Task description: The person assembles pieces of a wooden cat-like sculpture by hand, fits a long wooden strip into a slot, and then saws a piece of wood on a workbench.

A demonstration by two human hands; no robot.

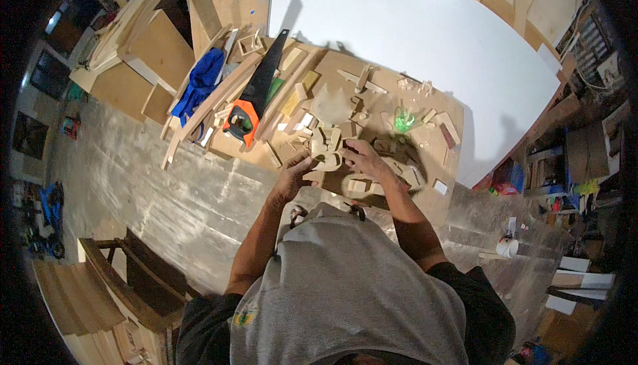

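Observation:
A small pale wooden assembly of curved and blocky pieces (pixel 327 150) is held up over the cluttered plywood worktop (pixel 446 172). My left hand (pixel 296 175) grips its left side, fingers curled at its edge. On the opposite side, my right hand (pixel 362 162) has its fingers closed on the same piece. Around it lie many small wood blocks, offcuts and thin crossed pieces (pixel 362 86). A green translucent object (pixel 403 120) rests to the right among them. A handsaw with orange handle (pixel 246 116) lies to the left on long wooden strips.
A blue cloth (pixel 199 82) lies left of the saw. A large white board (pixel 399 12) stands behind the worktop. Stacked plywood boxes (pixel 133 66) are at upper left, a wooden frame (pixel 116 272) at lower left. A white bucket (pixel 507 247) sits on the concrete floor (pixel 133 172) at right.

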